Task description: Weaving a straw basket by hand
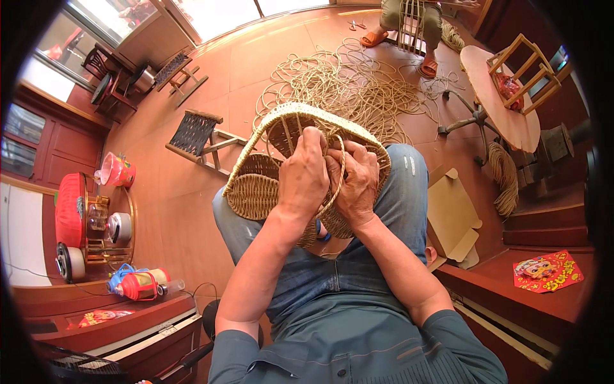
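Wicker basket [256, 185] rests on the person's denim-clad knees, its rim tilted away. Left hand [304, 176] and right hand [355, 182] both clench a pale cane strand [341, 168] at its edge.

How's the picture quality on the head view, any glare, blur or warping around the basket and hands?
Head view: strong fisheye, floor lines bend toward the black rim; the windows at top are blown out and throw glare on the floor; the basket, left hand and right hand are evenly lit and sharp, no motion blur.

Sunlit reddish tiled floor [192, 211], 2 folding stools [195, 131], round table [495, 102].
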Motion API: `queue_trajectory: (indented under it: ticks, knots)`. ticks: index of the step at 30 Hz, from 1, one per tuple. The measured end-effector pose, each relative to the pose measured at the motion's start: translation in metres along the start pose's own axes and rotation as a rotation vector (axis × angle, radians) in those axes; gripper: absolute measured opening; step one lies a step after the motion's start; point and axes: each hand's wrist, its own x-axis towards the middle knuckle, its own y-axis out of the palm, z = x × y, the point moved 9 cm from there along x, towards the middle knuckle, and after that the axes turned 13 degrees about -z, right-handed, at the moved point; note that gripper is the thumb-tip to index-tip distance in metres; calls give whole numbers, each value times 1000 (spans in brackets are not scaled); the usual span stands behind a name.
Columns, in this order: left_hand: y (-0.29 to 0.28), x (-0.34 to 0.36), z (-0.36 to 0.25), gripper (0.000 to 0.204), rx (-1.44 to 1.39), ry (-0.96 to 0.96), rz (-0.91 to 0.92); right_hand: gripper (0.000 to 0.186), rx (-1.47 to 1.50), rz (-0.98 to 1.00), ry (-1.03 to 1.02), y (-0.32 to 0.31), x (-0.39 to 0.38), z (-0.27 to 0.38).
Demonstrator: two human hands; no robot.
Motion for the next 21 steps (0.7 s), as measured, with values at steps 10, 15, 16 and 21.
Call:
queue_trajectory:
  ticks: [10, 15, 16, 21]
  knots:
    - [3, 10, 3, 16, -102, -45, -57, 16, 24, 3, 31, 0, 1, -2]
    - [3, -31, 49, 15, -1011, -807, 69, 15, 57, -1, 30, -3, 4, -1]
    - [-2, -38, 54, 14, -1034, -829, 48, 17, 79, 3, 34, -4, 3, -1]
    - [-42, -59, 86, 16, -957, -831, -124, 20, 154, -35, 17, -11, 0, 2]
